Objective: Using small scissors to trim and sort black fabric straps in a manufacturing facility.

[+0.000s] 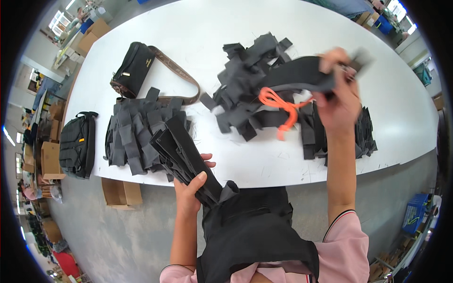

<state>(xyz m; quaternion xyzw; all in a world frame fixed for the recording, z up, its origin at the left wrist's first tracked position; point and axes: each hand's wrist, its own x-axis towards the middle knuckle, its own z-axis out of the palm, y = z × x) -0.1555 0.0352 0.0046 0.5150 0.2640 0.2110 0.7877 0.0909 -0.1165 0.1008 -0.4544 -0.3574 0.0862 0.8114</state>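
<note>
My left hand [192,186] is closed round a thick bundle of black fabric strips [177,141], held slanting over the table's front edge. My right hand [340,89] is raised over the right side, fingers closed on a black fabric strip [297,70] that stretches to the left. Something small and metallic also shows at its fingers, too blurred to name. A looped orange cord [278,101] hangs beside this hand; where it is fastened I cannot make out. Below lies a loose heap of dark grey fabric pieces [245,70]. Another pile of strips [365,134] lies partly behind my right forearm.
A further pile of grey strips [132,137] lies at the left of the white table [245,165]. Behind it rests a black shoulder bag [134,68] with a brown strap. A black backpack [78,145] sits by the left edge. An open cardboard box [121,192] is on the floor.
</note>
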